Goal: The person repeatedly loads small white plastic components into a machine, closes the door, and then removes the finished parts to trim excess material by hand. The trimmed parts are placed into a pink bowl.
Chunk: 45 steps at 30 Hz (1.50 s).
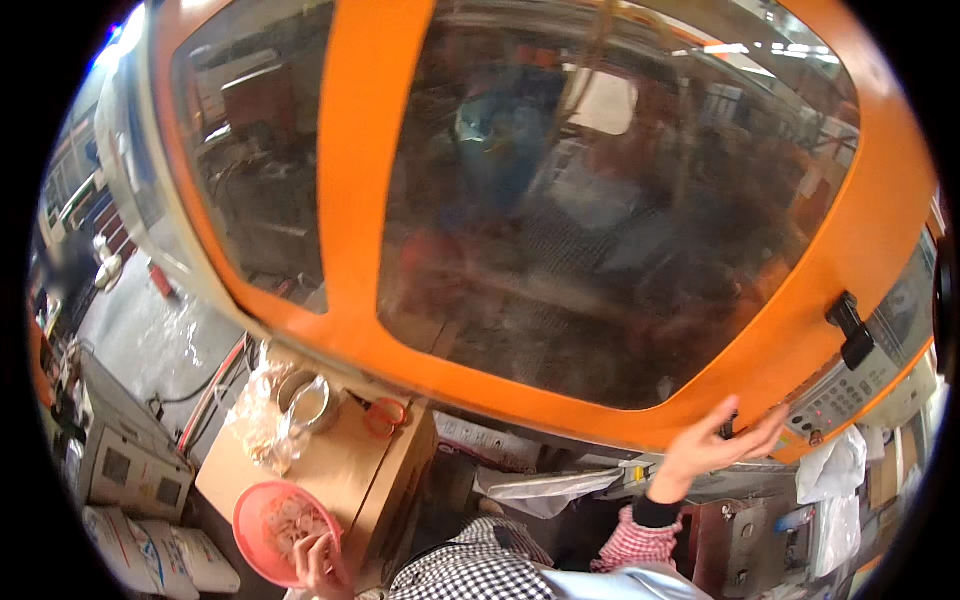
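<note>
The right hand [722, 440] is raised up and to the right of the person, with its fingers spread, and the fingertips touch the lower edge of the orange machine door [600, 400], just left of the grey control panel [850, 385]. It pinches nothing. A black door handle [850, 330] sits above and to the right of this hand, near but apart from it. The door is wide; its long axis runs from left to right across the view, and its dark window [600, 220] shows mostly reflections.

The left hand [318, 562] is low on the person's left side, far from the door. Its fingers close on the near rim of a pink bowl [262, 520], which holds small pale pieces that I cannot identify. The bowl rests at the near edge of a cardboard box [350, 470] serving as the surface. Further back on it lie a clear plastic bag [262, 420], a metal bowl [308, 398] and orange scissors [385, 415].
</note>
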Available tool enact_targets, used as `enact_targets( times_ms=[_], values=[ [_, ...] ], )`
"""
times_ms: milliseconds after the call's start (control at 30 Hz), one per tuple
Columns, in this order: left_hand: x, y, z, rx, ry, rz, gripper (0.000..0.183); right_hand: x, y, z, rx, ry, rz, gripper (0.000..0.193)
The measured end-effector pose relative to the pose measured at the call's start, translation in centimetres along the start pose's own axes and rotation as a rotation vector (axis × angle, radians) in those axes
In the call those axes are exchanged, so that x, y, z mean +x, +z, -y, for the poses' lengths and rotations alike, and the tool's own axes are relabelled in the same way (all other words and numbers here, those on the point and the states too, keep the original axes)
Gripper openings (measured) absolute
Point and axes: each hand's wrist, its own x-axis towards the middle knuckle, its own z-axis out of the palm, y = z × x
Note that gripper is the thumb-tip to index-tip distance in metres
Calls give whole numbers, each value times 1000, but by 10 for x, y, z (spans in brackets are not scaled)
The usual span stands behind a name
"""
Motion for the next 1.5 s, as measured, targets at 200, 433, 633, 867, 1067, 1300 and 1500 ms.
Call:
enact_targets(
  times_ms=[200,433,633,867,1067,1300,1500],
  values=[
    [83,84,-42,-292,380,232,23,29,-17,-77,-192,-67,-114,41],
    [135,116,-95,-533,582,179,23,5,-6,-83,581,768,160,27],
    [176,137,-204,-813,692,365,50,-15,-31,-34,595,188,592,41],
    [185,170,-221,-1027,424,775,56,-64,-6,-93,1019,862,782,19],
    [177,165,-180,-1222,-189,605,16,-108,106,-4,1361,949,1071,17],
    [192,168,-135,-954,-398,266,10,-157,92,20,1503,251,934,20],
    [190,173,-98,-714,-296,107,26,-235,56,24,1858,-171,1462,11]
  ],
)
